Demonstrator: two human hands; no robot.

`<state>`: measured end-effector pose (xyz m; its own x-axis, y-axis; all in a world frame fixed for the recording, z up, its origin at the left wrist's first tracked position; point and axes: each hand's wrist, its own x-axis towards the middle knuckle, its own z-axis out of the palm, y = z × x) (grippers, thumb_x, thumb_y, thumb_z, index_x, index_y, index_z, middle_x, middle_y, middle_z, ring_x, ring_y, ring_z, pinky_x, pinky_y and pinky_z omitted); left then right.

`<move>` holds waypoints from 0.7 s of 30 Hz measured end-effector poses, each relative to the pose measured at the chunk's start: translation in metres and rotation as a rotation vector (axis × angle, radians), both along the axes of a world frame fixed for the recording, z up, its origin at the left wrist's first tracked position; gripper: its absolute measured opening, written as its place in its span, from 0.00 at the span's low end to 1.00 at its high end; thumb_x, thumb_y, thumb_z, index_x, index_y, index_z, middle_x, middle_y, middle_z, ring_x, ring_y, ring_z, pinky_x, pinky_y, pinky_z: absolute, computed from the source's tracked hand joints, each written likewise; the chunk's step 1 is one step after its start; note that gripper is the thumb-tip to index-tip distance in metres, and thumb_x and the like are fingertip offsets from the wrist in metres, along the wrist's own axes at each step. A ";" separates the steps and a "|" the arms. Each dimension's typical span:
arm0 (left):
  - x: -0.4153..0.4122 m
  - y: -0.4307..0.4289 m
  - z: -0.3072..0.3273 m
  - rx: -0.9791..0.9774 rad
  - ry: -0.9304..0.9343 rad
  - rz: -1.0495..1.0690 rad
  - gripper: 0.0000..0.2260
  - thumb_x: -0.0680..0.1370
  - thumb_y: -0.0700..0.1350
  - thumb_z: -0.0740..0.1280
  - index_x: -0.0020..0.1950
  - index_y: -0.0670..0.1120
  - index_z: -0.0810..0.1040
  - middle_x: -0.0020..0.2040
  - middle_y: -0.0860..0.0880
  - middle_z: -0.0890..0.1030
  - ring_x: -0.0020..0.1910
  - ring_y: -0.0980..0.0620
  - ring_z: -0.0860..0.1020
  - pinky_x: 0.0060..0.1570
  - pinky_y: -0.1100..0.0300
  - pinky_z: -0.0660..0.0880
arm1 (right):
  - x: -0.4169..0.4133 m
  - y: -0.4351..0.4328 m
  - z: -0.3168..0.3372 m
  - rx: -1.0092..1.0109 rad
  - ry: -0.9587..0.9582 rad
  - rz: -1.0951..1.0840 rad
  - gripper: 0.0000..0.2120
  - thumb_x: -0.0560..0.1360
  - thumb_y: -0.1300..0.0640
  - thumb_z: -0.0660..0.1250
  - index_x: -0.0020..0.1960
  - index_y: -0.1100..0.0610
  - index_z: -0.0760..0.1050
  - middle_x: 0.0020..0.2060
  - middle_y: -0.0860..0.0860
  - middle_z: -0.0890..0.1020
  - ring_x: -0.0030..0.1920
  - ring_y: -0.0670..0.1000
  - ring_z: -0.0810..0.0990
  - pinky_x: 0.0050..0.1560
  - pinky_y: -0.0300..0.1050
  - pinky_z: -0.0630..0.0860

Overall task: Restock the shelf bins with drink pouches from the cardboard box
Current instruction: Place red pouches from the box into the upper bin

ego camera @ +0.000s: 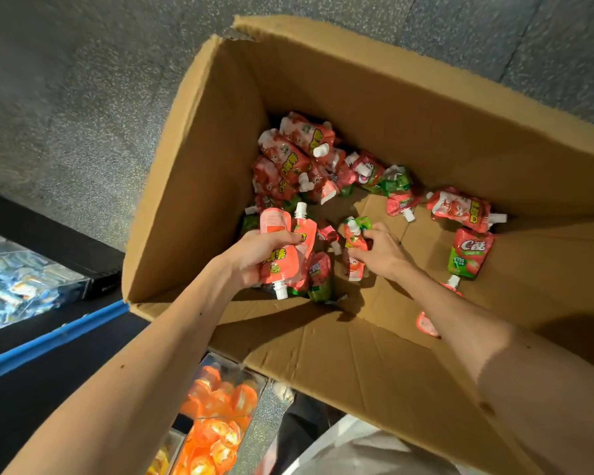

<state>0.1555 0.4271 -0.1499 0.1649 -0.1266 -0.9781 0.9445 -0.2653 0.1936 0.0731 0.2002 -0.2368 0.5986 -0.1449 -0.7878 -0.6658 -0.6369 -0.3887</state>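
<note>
A large open cardboard box stands on the floor with several red and green drink pouches loose inside. My left hand reaches into the box and grips a bunch of red pouches, white spouts sticking out above and below. To its right, low in the box, my right hand closes its fingers round another red and green pouch. More pouches lie apart at the box's right side.
A clear bin of orange jelly cups stands below the box's near flap. At the left, a bin of blue wrapped items sits on a dark shelf with a blue edge strip. Speckled grey floor surrounds the box.
</note>
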 end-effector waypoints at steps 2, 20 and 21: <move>-0.005 0.000 0.011 -0.026 -0.031 0.030 0.22 0.73 0.43 0.75 0.65 0.41 0.74 0.50 0.41 0.83 0.45 0.45 0.83 0.44 0.50 0.80 | -0.006 -0.007 0.016 0.081 0.012 -0.072 0.18 0.75 0.52 0.73 0.59 0.62 0.77 0.60 0.54 0.71 0.61 0.54 0.74 0.59 0.44 0.68; -0.137 0.079 0.257 -0.418 -0.412 0.417 0.11 0.67 0.46 0.72 0.48 0.45 0.80 0.43 0.45 0.82 0.40 0.48 0.81 0.46 0.56 0.79 | -0.042 0.076 0.321 1.138 -0.175 -0.200 0.30 0.58 0.52 0.84 0.55 0.65 0.80 0.44 0.57 0.83 0.43 0.51 0.82 0.49 0.43 0.80; -0.152 0.096 0.275 -0.420 -0.458 0.434 0.09 0.67 0.46 0.72 0.46 0.46 0.82 0.42 0.46 0.82 0.39 0.48 0.81 0.47 0.56 0.77 | -0.049 0.097 0.339 1.176 -0.197 -0.168 0.32 0.59 0.53 0.84 0.57 0.67 0.79 0.46 0.58 0.82 0.44 0.52 0.82 0.50 0.44 0.79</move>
